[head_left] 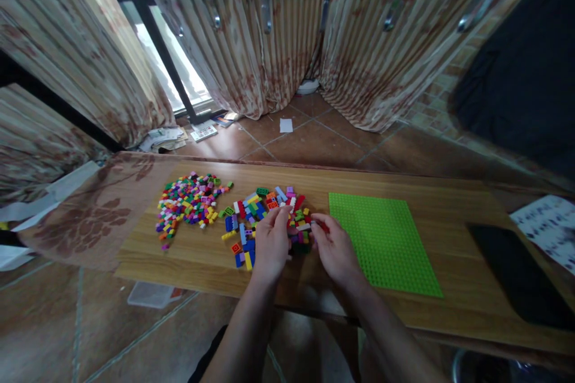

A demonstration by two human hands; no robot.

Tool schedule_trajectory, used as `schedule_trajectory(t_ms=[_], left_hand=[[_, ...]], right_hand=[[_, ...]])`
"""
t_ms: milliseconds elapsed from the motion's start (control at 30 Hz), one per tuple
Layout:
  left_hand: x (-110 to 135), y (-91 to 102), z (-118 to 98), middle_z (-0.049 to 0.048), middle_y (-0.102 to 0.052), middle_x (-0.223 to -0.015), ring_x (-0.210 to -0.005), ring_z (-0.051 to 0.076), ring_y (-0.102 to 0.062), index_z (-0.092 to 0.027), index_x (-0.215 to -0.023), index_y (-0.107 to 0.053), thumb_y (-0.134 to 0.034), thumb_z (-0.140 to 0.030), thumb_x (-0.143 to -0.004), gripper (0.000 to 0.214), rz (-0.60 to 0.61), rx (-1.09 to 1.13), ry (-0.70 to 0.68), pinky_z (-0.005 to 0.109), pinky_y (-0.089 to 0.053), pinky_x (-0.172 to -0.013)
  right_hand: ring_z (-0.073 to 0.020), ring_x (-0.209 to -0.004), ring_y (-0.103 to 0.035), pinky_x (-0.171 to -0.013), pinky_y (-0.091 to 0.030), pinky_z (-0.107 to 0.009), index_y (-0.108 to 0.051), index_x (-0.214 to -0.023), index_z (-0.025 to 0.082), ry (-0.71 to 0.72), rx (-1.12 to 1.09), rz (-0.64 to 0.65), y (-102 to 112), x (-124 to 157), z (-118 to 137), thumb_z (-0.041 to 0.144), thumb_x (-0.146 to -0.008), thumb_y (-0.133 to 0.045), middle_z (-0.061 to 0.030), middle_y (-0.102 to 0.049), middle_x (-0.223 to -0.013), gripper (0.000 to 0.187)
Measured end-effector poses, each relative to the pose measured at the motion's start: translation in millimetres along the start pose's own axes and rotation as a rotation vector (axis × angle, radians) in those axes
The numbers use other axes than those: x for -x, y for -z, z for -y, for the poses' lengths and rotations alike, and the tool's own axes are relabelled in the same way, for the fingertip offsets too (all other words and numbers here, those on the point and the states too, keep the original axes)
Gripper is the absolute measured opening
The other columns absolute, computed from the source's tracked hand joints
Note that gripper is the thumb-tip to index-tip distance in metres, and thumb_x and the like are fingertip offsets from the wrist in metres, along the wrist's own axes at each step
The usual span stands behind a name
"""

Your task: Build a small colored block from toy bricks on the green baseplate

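Note:
My left hand is over the pile of larger toy building bricks, its fingers bent and pressed together. What those fingers hold, if anything, is hidden. On the pile's right side, my right hand is closed, thumb and fingertips pinching a small toy brick that mostly cannot be seen. A pale brick shows between the two hands. Just right of my right hand lies a flat green studded baseplate with nothing attached to it.
A heap of smaller mixed-colour bricks lies on the left of the wooden table. A dark flat tablet-like object and a printed sheet are at the right. A clear plastic container sits on the floor below.

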State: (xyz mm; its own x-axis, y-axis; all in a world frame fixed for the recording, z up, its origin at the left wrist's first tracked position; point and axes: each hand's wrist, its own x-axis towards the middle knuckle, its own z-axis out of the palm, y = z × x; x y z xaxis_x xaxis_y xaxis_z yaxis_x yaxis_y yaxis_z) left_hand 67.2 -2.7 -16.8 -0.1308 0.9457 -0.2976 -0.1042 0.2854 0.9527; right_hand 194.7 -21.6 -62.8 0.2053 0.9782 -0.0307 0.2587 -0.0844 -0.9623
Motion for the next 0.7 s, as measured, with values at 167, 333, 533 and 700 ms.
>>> schedule_trajectory(t_ms=[167, 333, 533, 700], left_hand=[[-8, 14.9, -9, -0.0012, -0.061, -0.072, -0.057, 0.01, -0.056, -0.016, -0.088, -0.069, -0.055, -0.041, -0.08, 0.029, -0.05, -0.104, -0.066, 0.02, -0.039, -0.049], [-13, 28.5, -10, 0.0004, -0.062, -0.073, -0.058, 0.012, -0.056, -0.016, -0.089, -0.069, -0.055, -0.038, -0.079, 0.028, -0.074, -0.182, -0.075, 0.021, -0.044, -0.05], [-19, 38.6, -1, 0.0013, -0.063, -0.07, -0.059, 0.013, -0.058, -0.016, -0.089, -0.07, -0.05, -0.036, -0.083, 0.029, -0.077, -0.312, -0.165, 0.022, -0.043, -0.053], [-24, 45.5, 3, 0.0039, -0.07, -0.085, -0.073, 0.015, -0.062, -0.017, -0.094, -0.07, -0.047, -0.031, -0.085, 0.029, -0.123, -0.304, -0.234, 0.025, -0.047, -0.066]], right_hand=[[-0.0221, -0.093, -0.061, -0.077, -0.053, -0.038, -0.063, -0.106, 0.019, 0.099, 0.111, 0.006, 4, 1, 1, 0.033, -0.086, -0.048, -0.0097, -0.06, -0.105, 0.029], [-0.0238, -0.101, -0.059, -0.086, -0.051, -0.044, -0.061, -0.114, 0.02, 0.149, 0.146, 0.047, 3, 3, 0, 0.029, -0.086, -0.046, -0.0102, -0.059, -0.11, 0.033], [-0.0254, -0.106, -0.059, -0.094, -0.046, -0.047, -0.06, -0.119, 0.018, 0.166, 0.18, 0.045, 4, 5, 1, 0.033, -0.085, -0.046, -0.0124, -0.061, -0.118, 0.039], [-0.0261, -0.112, -0.057, -0.1, -0.042, -0.048, -0.06, -0.121, 0.019, 0.158, 0.208, 0.065, 5, 4, 1, 0.036, -0.085, -0.045, -0.012, -0.062, -0.122, 0.043]])
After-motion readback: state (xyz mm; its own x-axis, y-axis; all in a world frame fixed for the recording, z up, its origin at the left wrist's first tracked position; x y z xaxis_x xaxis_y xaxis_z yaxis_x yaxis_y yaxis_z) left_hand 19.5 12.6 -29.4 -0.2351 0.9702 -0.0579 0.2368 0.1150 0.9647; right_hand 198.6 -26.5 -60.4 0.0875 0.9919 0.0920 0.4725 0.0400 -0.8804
